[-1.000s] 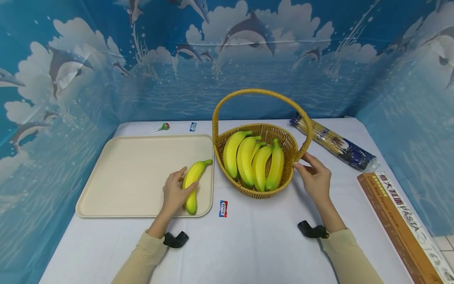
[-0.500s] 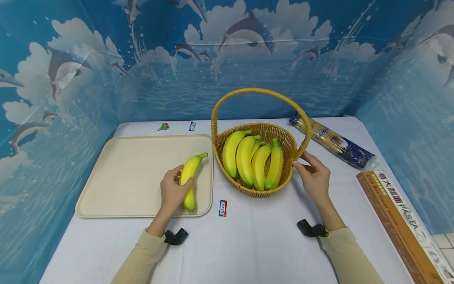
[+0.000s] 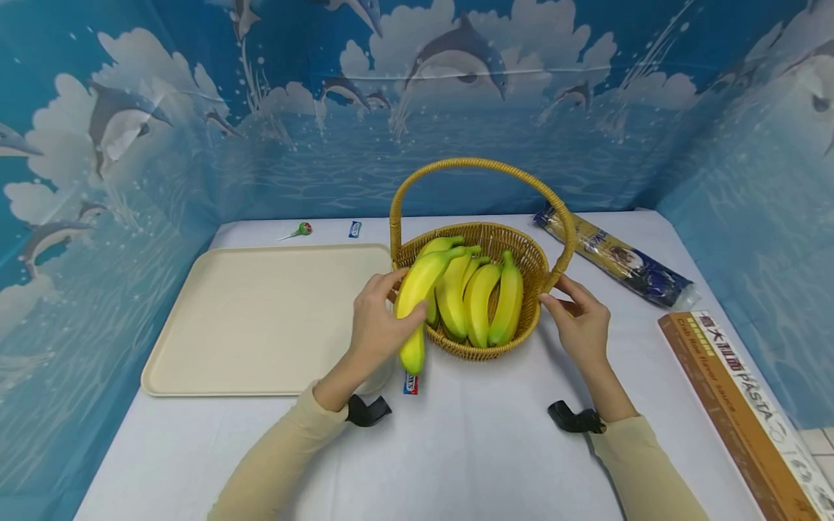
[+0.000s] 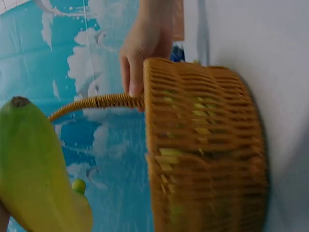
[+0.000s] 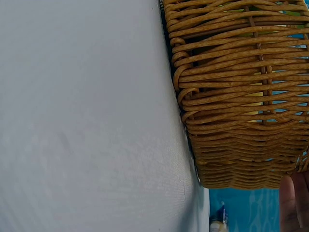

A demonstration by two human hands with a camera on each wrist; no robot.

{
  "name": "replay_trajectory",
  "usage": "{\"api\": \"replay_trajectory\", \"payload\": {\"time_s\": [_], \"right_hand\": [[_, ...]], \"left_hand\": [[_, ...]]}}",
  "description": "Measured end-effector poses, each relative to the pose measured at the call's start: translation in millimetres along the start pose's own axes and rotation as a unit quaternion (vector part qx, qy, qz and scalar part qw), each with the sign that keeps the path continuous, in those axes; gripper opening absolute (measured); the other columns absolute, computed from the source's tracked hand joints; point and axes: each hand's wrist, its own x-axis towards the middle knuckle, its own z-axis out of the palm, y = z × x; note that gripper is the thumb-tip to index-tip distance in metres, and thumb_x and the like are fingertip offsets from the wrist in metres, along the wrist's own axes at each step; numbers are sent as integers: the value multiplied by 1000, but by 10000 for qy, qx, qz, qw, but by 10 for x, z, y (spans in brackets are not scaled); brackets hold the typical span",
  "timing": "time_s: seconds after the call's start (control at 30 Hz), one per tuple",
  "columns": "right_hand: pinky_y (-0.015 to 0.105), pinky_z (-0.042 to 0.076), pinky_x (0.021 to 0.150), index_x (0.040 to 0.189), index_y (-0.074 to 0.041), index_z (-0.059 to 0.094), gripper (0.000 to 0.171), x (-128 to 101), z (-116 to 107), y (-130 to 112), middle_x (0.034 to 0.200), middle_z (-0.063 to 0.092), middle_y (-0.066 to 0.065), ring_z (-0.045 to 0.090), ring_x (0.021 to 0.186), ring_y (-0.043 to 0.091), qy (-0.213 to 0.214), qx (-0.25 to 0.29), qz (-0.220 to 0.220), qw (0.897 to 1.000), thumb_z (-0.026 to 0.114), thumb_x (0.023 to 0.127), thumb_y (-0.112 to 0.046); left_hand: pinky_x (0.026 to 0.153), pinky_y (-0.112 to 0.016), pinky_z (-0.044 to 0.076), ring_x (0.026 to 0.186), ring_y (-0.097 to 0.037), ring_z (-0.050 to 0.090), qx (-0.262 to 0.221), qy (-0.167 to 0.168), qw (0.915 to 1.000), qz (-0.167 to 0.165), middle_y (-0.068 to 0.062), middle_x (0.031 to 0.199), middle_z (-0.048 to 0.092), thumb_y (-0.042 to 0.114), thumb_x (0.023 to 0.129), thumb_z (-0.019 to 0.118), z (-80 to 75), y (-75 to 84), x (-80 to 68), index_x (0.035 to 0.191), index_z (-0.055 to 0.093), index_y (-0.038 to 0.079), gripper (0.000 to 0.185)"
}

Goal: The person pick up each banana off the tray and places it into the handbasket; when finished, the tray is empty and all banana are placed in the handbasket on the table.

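Note:
My left hand (image 3: pixel 381 315) grips a yellow banana (image 3: pixel 417 289) with a greenish lower tip, held over the left rim of a wicker basket (image 3: pixel 472 354). In the left wrist view, that banana (image 4: pixel 38 174) looms close at the left, beside the basket's woven side (image 4: pixel 207 145). Several other bananas (image 3: pixel 485 300) lie in the basket, the leftmost partly hidden behind the held one. At the basket's right side, my right hand (image 3: pixel 581 322) pinches the rim near the foot of the tall handle (image 3: pixel 482 165). Its fingers (image 5: pixel 288 203) show at the woven wall in the right wrist view.
A beige tray (image 3: pixel 260 318) lies to the left. Behind it are a lollipop (image 3: pixel 302 229) and a small blue wrapped packet (image 3: pixel 355 229). A red-and-blue packet (image 3: pixel 410 383) sits below the held banana. At the right lie a pasta bag (image 3: pixel 619 257) and a long pasta box (image 3: pixel 736 405).
My left hand has lifted the banana off the tray and carried it right, to the basket's left rim. The right hand has stayed at the basket's right side.

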Motion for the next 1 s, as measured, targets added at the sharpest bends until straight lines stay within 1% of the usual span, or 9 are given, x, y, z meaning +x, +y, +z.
{"api": "replay_trajectory", "payload": {"time_s": [0.1,0.17,0.33,0.5,0.53,0.63,0.77,0.93,1.0], "right_hand": [[9,51,79,124,12,60,42,6,8,1,113,66,28,60,104,-10,-17,24,-79,10000,67,83,13],[9,51,79,124,13,60,42,7,12,1,112,63,37,60,104,-10,-15,57,-114,9999,67,82,14],[9,51,79,124,12,60,42,2,15,-8,111,62,38,60,103,-11,0,16,-88,10000,67,82,14],[9,51,79,125,12,59,43,2,15,-21,112,63,37,59,102,-11,-18,-30,-70,10000,67,83,14],[9,51,79,125,12,59,43,3,13,-23,112,65,33,60,102,-11,-13,-37,-70,10000,67,83,13],[10,52,78,125,11,60,42,2,11,-28,113,69,8,60,102,-10,4,-13,-83,10000,67,83,13],[10,52,78,124,11,60,42,-5,12,-31,111,63,-17,61,102,-9,15,96,-58,9999,68,82,13],[10,52,77,124,11,60,42,-4,12,-44,109,61,-23,61,101,-10,38,76,87,9999,68,83,12],[10,52,77,124,11,60,42,-2,14,-44,110,62,-21,61,101,-10,37,66,83,9999,68,83,12]], "left_hand": [[76,-40,45,86,-23,59,86,-173,9998,60,-12,102,64,33,78,68,186,160,144,126,63,3,57],[81,-43,44,91,-24,60,243,-235,9994,86,-12,107,66,34,79,67,320,224,240,127,63,5,57],[84,-43,42,103,-24,60,723,-340,9968,38,-10,117,67,37,81,67,637,255,406,128,63,9,56],[81,-41,41,98,-24,59,1215,-466,9915,-43,-7,115,68,40,82,68,891,179,474,127,65,12,53],[80,-41,41,97,-25,58,1299,-487,9903,-55,-7,114,68,41,82,68,929,166,479,127,65,12,53],[78,-40,39,91,-24,53,1520,-513,9870,-29,-6,109,69,43,81,69,1009,136,474,127,66,13,54],[75,-36,35,87,-21,46,1800,-536,9822,64,-3,105,69,46,80,68,1062,128,462,127,66,15,57],[70,-31,30,89,-20,42,2196,-574,9738,133,-1,110,68,51,80,66,1106,129,470,129,66,18,58],[71,-32,29,91,-20,42,2382,-560,9694,205,-1,111,67,53,82,65,1118,121,469,126,68,18,57]]}}
